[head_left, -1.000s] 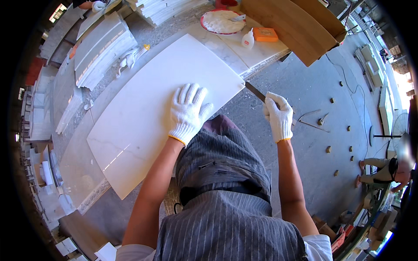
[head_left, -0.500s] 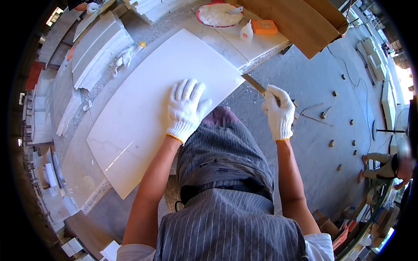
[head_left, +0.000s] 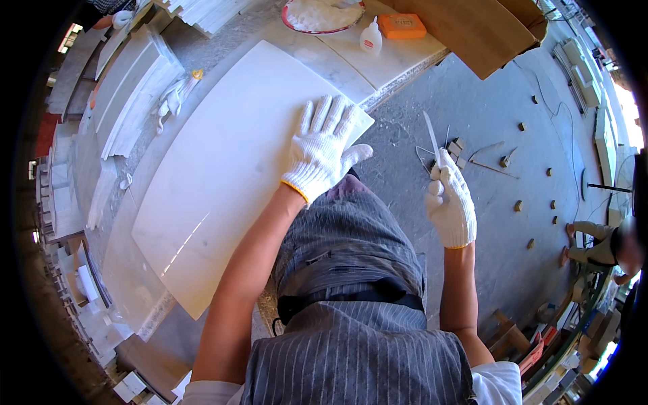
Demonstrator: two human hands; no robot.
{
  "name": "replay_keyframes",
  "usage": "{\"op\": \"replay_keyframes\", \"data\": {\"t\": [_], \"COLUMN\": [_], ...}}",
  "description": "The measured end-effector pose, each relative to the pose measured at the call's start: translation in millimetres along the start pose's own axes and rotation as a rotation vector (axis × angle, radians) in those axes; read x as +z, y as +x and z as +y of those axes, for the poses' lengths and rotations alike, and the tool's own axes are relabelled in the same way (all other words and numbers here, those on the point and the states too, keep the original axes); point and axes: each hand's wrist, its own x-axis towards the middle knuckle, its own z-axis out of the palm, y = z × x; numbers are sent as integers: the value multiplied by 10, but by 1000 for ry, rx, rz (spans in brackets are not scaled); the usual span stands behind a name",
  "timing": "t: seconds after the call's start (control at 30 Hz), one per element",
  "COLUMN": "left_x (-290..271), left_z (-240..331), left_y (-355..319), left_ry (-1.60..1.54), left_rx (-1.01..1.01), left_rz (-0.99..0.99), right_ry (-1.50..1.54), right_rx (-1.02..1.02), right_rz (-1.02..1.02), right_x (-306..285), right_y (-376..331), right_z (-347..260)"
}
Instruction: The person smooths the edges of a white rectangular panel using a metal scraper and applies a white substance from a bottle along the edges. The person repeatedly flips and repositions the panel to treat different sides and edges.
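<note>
A large glossy white stone slab [head_left: 223, 148], with curved long sides, lies on the bench in front of me and to my left. My left hand [head_left: 324, 148], in a white knitted glove, rests on it near the right-hand corner, fingers spread flat and thumb by the near edge. Away from the slab, above the floor on the right, my gloved right hand [head_left: 451, 202] is closed round a narrow flat-bladed tool [head_left: 429, 133]. The blade points up and away from me; whether it is a knife or a file I cannot tell. Its handle is hidden in the glove.
Behind the slab are a red-rimmed basin of white material [head_left: 322, 15], a squeeze bottle [head_left: 370, 36], an orange block [head_left: 402, 26] and a cardboard box [head_left: 479, 40]. Stacked slabs [head_left: 138, 88] stand left. Small blocks dot the floor [head_left: 493, 202]. Another person [head_left: 601, 246] is far right.
My left hand has slid right and away from me, toward the slab's corner. My right hand has drawn back from that corner, and the tool's blade now points upward instead of toward the slab.
</note>
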Motion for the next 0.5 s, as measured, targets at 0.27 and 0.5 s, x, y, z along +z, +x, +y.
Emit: {"op": "replay_keyframes", "data": {"t": [0.27,0.5], "left_x": [-96,162], "left_z": [-499,516], "left_y": [-20,193], "left_ry": [35,-166], "left_rx": [-1,83], "left_rz": [-39,-122], "right_ry": [232,85], "right_rx": [241,134], "right_rz": [-291,-113], "right_x": [-95,-130], "right_y": [237,260], "right_z": [-119,-128]}}
